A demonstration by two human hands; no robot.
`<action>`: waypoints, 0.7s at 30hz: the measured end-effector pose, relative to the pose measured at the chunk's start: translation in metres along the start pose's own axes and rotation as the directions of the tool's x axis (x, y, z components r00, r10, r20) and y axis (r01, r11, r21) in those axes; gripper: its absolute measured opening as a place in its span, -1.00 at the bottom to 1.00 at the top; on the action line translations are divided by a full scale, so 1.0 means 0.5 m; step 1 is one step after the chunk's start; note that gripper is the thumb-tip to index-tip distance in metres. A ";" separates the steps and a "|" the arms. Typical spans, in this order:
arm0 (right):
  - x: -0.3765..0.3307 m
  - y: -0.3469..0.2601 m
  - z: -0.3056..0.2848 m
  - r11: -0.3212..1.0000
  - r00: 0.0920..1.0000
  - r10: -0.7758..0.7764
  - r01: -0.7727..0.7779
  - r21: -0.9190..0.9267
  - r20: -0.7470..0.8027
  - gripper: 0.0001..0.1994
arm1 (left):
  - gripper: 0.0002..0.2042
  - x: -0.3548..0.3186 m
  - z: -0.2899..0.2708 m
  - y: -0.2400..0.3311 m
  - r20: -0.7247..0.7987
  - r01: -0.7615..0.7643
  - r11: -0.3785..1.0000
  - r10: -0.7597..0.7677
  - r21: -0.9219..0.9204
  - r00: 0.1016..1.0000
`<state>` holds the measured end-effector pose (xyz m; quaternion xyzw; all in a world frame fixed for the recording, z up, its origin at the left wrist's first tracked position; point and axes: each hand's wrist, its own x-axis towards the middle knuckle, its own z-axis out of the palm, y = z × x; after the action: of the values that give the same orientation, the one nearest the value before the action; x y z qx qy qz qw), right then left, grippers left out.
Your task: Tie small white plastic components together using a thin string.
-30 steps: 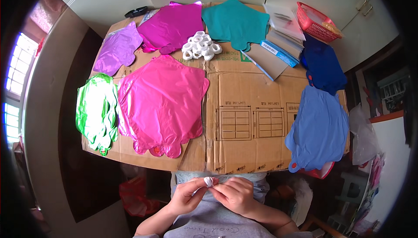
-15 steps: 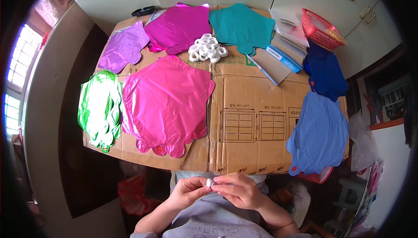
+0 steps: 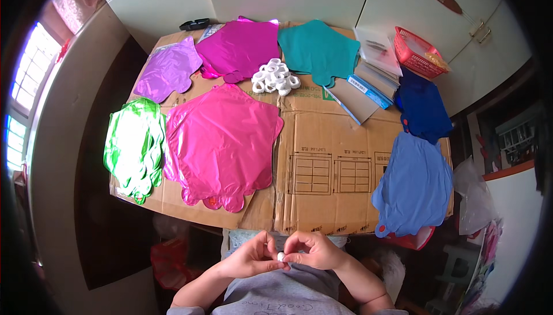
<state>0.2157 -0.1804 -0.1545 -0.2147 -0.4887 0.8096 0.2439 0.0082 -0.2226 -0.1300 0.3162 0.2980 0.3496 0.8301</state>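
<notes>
Close to my body, in front of the table's near edge, both hands meet around a small white coil (image 3: pixel 281 256). My left hand (image 3: pixel 253 256) pinches it from the left with thumb and fingers. From the other side, my right hand (image 3: pixel 314 251) grips it, fingertips pressed together and curled. Fingers cover part of the coil, so its exact form is hard to make out. A heap of similar white ring-shaped coils (image 3: pixel 275 78) lies at the middle back of the table. Nearest on the tabletop are flat pink foil balloons (image 3: pixel 222 142), stacked left of centre.
Flattened cardboard (image 3: pixel 314 136) covers the table. Green (image 3: pixel 135 148), lilac (image 3: pixel 167 70), magenta (image 3: pixel 239 47), teal (image 3: pixel 317 50), navy (image 3: pixel 425 105) and light blue balloons (image 3: pixel 415 185) lie around its edges. Back right are a blue-and-white box (image 3: pixel 370 91) and a red basket (image 3: pixel 417 56).
My hands have turned about the white coil; my right fingers, stretched out before, are now curled in toward it. The whole view has shifted slightly.
</notes>
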 end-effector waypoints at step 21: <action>0.027 -0.107 -0.015 0.554 0.806 -0.567 0.224 -0.802 -0.168 -0.89 | -0.83 0.078 0.036 0.068 -0.098 -0.251 0.510 0.562 0.823 0.821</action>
<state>0.2192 -0.1456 -0.1112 -0.3406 -0.7505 0.3911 0.4095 0.0300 -0.1795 -0.1046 0.6372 0.4783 0.4231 0.4315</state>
